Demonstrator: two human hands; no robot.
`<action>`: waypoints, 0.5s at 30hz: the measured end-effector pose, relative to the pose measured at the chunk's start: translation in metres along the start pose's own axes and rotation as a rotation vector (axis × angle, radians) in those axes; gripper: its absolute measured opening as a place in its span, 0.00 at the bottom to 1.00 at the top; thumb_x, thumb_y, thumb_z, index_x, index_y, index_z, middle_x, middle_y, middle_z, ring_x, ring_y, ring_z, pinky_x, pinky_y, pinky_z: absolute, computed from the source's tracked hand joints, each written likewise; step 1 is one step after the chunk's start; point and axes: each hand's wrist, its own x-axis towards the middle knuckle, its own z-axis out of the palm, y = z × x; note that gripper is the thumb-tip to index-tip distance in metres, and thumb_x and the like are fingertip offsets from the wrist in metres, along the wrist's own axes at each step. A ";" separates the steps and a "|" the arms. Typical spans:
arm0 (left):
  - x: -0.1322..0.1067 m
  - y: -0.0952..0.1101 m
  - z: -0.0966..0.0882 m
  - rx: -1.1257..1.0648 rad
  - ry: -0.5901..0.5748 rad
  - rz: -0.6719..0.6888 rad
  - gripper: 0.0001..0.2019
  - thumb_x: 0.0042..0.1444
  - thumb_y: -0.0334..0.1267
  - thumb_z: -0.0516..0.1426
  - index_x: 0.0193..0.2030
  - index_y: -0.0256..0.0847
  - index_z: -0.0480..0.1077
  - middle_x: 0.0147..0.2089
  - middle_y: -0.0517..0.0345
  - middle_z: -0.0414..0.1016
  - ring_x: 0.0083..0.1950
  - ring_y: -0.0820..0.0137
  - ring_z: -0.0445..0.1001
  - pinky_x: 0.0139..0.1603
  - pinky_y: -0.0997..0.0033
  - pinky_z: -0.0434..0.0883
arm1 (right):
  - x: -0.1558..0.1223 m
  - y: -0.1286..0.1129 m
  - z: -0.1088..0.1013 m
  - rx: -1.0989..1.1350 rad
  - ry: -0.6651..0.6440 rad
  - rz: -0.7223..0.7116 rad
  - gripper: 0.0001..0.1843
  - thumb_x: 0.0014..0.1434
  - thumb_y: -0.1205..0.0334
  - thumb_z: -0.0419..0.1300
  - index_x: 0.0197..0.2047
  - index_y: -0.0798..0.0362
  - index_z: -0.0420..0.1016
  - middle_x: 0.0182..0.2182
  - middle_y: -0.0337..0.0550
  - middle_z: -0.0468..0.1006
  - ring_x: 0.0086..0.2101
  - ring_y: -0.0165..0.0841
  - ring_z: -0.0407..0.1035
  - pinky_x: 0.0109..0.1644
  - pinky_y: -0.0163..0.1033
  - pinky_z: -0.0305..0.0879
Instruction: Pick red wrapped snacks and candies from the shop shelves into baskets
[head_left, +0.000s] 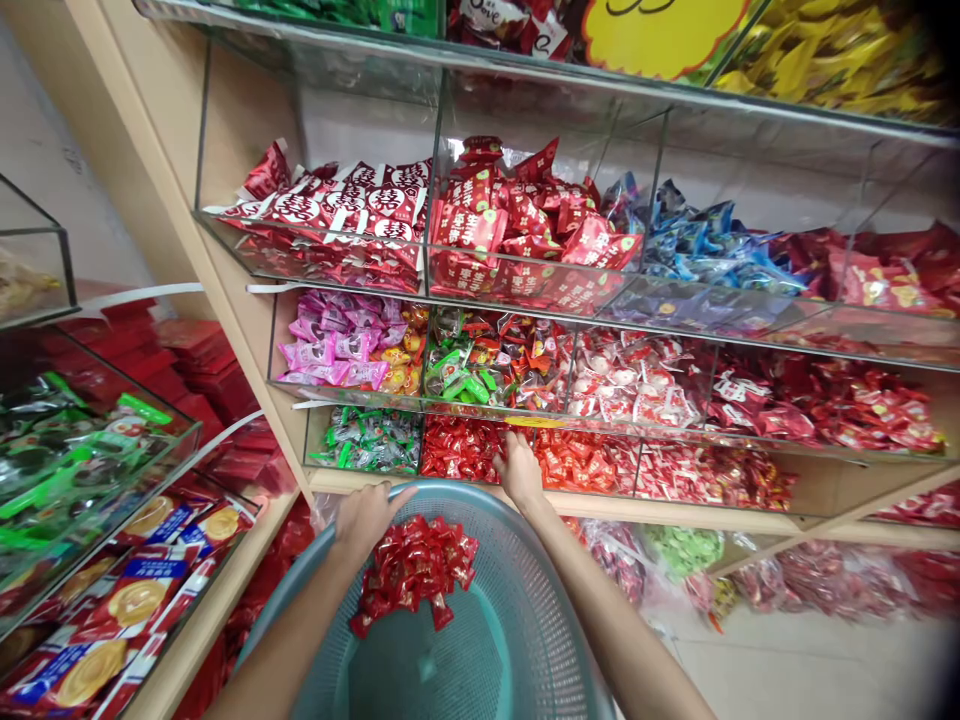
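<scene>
A blue-green plastic basket with perforated sides stands tilted toward me below the shelves. My left hand is closed round its far left rim. Inside, a heap of red wrapped candies rests against the far wall. Beyond the rim, my right hand reaches to the lowest shelf, at the front of a bin of small red candies. Its fingers are curled, and whatever they may hold is hidden. Orange-red candies fill the bin just right of that hand.
Glass-fronted shelves with several candy bins rise ahead. Green-wrapped candies lie in the low left bin. A slanted wooden post and a side rack with biscuit packs stand at left. Bagged sweets sit under the bottom shelf.
</scene>
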 end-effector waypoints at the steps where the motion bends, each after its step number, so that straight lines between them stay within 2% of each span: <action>1: 0.000 0.000 0.000 -0.001 0.000 -0.001 0.36 0.51 0.63 0.34 0.37 0.36 0.72 0.34 0.42 0.75 0.39 0.55 0.73 0.38 0.62 0.66 | -0.004 -0.001 -0.001 0.223 -0.035 0.002 0.17 0.52 0.65 0.54 0.47 0.55 0.63 0.41 0.48 0.69 0.31 0.30 0.67 0.32 0.34 0.62; 4: -0.001 0.000 0.000 0.001 0.008 0.005 0.37 0.51 0.63 0.33 0.37 0.37 0.72 0.33 0.43 0.75 0.38 0.55 0.73 0.37 0.61 0.66 | -0.017 -0.005 0.001 0.935 -0.319 0.151 0.17 0.49 0.59 0.59 0.42 0.55 0.65 0.33 0.41 0.71 0.20 0.22 0.61 0.21 0.28 0.56; 7: -0.001 0.001 0.001 0.008 0.014 0.013 0.37 0.52 0.62 0.32 0.37 0.37 0.72 0.33 0.42 0.75 0.37 0.54 0.73 0.36 0.60 0.66 | -0.028 -0.007 0.002 1.341 -0.592 0.341 0.17 0.44 0.60 0.64 0.38 0.54 0.66 0.31 0.36 0.71 0.18 0.18 0.59 0.19 0.24 0.54; 9: -0.001 0.001 0.001 0.007 0.015 0.015 0.37 0.52 0.62 0.32 0.37 0.36 0.72 0.32 0.42 0.75 0.37 0.53 0.73 0.36 0.59 0.66 | -0.033 -0.009 0.002 1.437 -0.681 0.378 0.16 0.43 0.63 0.65 0.37 0.54 0.67 0.33 0.36 0.72 0.19 0.16 0.59 0.20 0.22 0.55; 11: -0.001 0.002 0.001 0.004 0.011 0.009 0.37 0.51 0.63 0.33 0.37 0.36 0.72 0.33 0.41 0.75 0.38 0.53 0.73 0.37 0.60 0.66 | -0.037 -0.010 0.004 1.452 -0.739 0.358 0.14 0.45 0.62 0.64 0.37 0.54 0.68 0.36 0.38 0.73 0.19 0.15 0.59 0.21 0.22 0.55; 13: -0.001 0.003 0.000 0.002 0.001 0.001 0.37 0.51 0.63 0.34 0.37 0.36 0.72 0.34 0.41 0.75 0.38 0.54 0.73 0.38 0.60 0.66 | -0.041 -0.011 0.008 1.398 -0.774 0.317 0.14 0.47 0.60 0.63 0.37 0.54 0.68 0.38 0.40 0.73 0.19 0.15 0.59 0.21 0.22 0.55; 15: -0.001 0.003 -0.001 -0.005 -0.010 -0.005 0.37 0.51 0.63 0.34 0.37 0.36 0.72 0.34 0.41 0.75 0.39 0.54 0.73 0.38 0.60 0.66 | -0.046 -0.012 0.017 1.263 -0.766 0.266 0.16 0.47 0.58 0.63 0.38 0.54 0.67 0.36 0.39 0.73 0.18 0.16 0.58 0.21 0.23 0.54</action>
